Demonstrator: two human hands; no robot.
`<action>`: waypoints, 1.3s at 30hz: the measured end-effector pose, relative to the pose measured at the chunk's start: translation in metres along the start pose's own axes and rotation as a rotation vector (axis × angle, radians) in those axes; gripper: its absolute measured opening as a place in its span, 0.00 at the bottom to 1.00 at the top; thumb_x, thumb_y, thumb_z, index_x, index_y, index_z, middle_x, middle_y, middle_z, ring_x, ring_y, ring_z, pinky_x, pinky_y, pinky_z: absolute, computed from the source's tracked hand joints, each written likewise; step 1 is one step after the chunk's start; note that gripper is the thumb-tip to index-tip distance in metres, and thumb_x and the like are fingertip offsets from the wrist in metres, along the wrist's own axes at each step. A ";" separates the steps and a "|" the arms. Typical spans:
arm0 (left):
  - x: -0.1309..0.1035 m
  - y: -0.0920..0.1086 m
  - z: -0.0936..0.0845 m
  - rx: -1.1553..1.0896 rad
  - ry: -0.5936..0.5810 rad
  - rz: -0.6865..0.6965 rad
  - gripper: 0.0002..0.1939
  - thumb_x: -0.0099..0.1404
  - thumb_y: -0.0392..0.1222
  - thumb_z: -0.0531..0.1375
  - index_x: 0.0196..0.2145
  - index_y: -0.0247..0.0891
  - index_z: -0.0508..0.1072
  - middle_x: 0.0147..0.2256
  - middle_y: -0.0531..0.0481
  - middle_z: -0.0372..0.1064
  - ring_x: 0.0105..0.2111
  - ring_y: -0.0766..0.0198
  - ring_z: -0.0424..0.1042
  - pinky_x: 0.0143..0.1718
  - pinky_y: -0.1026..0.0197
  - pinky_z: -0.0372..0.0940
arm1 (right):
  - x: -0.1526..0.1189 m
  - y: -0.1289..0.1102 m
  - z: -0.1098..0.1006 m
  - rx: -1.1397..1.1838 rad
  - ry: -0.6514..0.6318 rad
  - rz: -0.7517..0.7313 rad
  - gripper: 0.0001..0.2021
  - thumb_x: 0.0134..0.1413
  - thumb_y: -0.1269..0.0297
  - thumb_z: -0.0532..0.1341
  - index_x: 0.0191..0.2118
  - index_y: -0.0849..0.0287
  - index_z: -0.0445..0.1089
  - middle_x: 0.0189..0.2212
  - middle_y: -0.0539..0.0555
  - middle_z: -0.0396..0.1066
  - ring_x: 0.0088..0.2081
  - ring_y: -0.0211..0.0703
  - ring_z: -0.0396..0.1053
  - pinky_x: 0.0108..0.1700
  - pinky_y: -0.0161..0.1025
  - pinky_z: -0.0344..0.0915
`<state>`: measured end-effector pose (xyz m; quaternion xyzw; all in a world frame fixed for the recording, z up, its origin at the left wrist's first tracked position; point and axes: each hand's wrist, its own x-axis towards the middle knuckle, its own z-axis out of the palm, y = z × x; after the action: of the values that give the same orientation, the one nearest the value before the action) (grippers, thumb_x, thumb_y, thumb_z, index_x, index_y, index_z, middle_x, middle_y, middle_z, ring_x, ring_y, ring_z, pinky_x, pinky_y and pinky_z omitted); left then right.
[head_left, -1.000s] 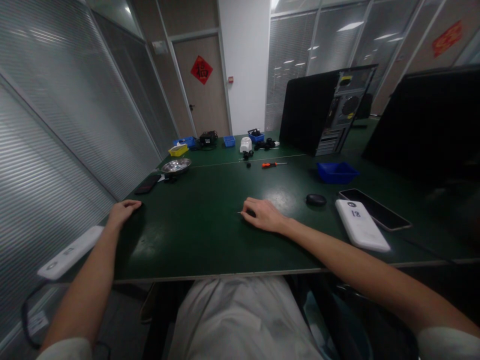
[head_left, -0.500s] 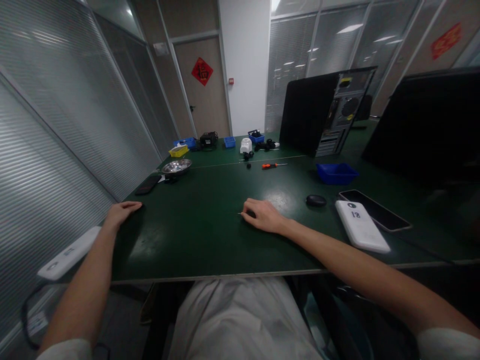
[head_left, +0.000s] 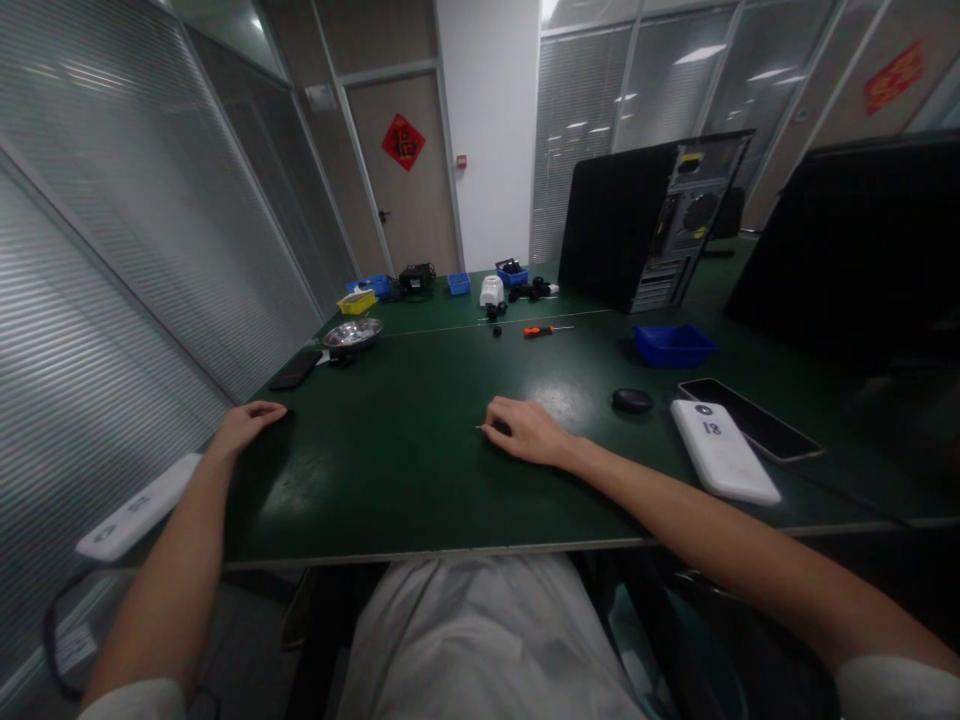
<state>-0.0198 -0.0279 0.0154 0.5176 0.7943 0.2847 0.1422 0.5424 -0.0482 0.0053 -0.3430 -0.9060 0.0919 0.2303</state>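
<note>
My right hand (head_left: pixel 523 430) rests on the green table (head_left: pixel 390 480) near its middle, fingers curled together in a pinch. A tiny pale, thin tip (head_left: pixel 478 428) sticks out at the fingertips; what it belongs to is too small to name. My left hand (head_left: pixel 251 424) is at the table's left side, fingers pressed together, with something small and dark at the fingertips that I cannot make out. Beyond it lie a dark phone (head_left: pixel 295 370) and a shiny metal bowl (head_left: pixel 354 334). An orange and black screwdriver (head_left: pixel 538 331) lies farther back.
On the right are a black mouse (head_left: pixel 632 401), a white device marked 18 (head_left: pixel 724 452), a dark tablet (head_left: pixel 772 425) and a blue tray (head_left: pixel 673 346). A computer case (head_left: pixel 619 230) stands behind. Small trays and a white object (head_left: pixel 492 291) sit at the back.
My left hand has shifted very slightly to the right. My right hand stays where it was, fingers still closed.
</note>
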 end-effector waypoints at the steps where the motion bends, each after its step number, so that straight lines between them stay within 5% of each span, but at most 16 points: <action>1: 0.002 -0.001 0.001 -0.045 -0.024 -0.005 0.23 0.59 0.50 0.70 0.47 0.32 0.78 0.42 0.49 0.79 0.45 0.58 0.72 0.45 0.63 0.63 | 0.000 0.000 0.000 -0.003 0.004 -0.002 0.07 0.67 0.60 0.59 0.40 0.58 0.70 0.39 0.52 0.71 0.34 0.38 0.67 0.35 0.36 0.55; 6: -0.001 0.023 0.019 -0.208 -0.182 0.060 0.29 0.49 0.55 0.74 0.46 0.36 0.81 0.48 0.45 0.78 0.53 0.51 0.71 0.55 0.57 0.62 | 0.000 0.001 0.003 -0.022 0.003 -0.013 0.08 0.68 0.59 0.58 0.40 0.57 0.70 0.39 0.51 0.71 0.34 0.37 0.66 0.34 0.36 0.54; 13: -0.067 0.139 0.097 -0.276 -0.621 0.334 0.25 0.54 0.55 0.71 0.46 0.40 0.82 0.46 0.43 0.78 0.46 0.50 0.75 0.48 0.54 0.67 | -0.001 0.002 0.004 -0.021 0.001 -0.013 0.08 0.68 0.59 0.58 0.41 0.57 0.70 0.40 0.52 0.71 0.34 0.38 0.67 0.35 0.36 0.54; 19: -0.132 0.211 0.166 -0.306 -0.618 0.750 0.16 0.63 0.52 0.66 0.44 0.41 0.83 0.37 0.44 0.77 0.35 0.58 0.73 0.37 0.57 0.66 | -0.001 0.000 0.001 -0.017 0.025 -0.005 0.07 0.67 0.60 0.59 0.41 0.57 0.70 0.39 0.52 0.71 0.35 0.38 0.67 0.36 0.36 0.54; 24: -0.146 0.215 0.174 -0.297 -0.542 0.902 0.15 0.67 0.51 0.63 0.46 0.42 0.82 0.38 0.44 0.75 0.35 0.59 0.71 0.38 0.57 0.65 | -0.001 0.003 -0.001 -0.003 0.012 0.021 0.06 0.66 0.62 0.60 0.40 0.57 0.70 0.38 0.52 0.71 0.36 0.39 0.67 0.36 0.36 0.55; 39: -0.146 0.207 0.171 -0.361 -0.500 0.870 0.11 0.64 0.50 0.67 0.40 0.42 0.83 0.40 0.44 0.77 0.40 0.55 0.75 0.43 0.54 0.67 | -0.001 -0.001 0.000 -0.048 -0.021 -0.001 0.07 0.66 0.60 0.59 0.40 0.56 0.71 0.39 0.52 0.71 0.35 0.39 0.66 0.35 0.36 0.53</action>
<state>0.2842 -0.0448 -0.0071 0.8186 0.3863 0.3173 0.2827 0.5424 -0.0494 0.0054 -0.3470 -0.9105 0.0738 0.2125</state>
